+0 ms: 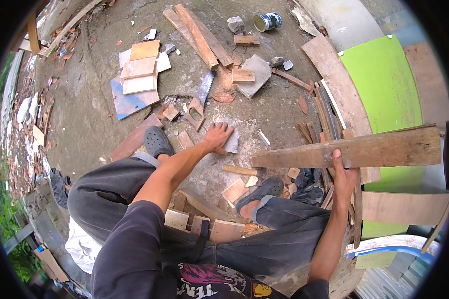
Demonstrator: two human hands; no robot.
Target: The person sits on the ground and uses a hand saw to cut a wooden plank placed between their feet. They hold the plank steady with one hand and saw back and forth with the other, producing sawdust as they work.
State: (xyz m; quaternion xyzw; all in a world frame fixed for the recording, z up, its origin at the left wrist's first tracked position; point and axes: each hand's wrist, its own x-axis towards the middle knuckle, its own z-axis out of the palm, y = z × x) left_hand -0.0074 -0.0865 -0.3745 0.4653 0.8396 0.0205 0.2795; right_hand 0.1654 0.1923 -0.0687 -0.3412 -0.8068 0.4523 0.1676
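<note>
My right hand (344,180) grips a long weathered wooden plank (384,148), its thumb over the near face. The plank is raised at the right, lying crosswise, and its narrower end points toward the middle. My left hand (218,138) is down at the ground between my feet, its fingers closed on a flat grey stone (232,142); the palm hides part of the stone. Just beyond that hand lies a handsaw (196,110) with a wooden handle, its blade pointing away. A small wooden stick (239,170) rests near the stone.
Wooden boards (139,74) are stacked at the far left. Long timber pieces (197,37) lie ahead, near a concrete slab (255,74) and a tin can (267,22). A green panel (384,84) and upright strips (327,112) line the right. Wood offcuts (227,229) sit before my lap.
</note>
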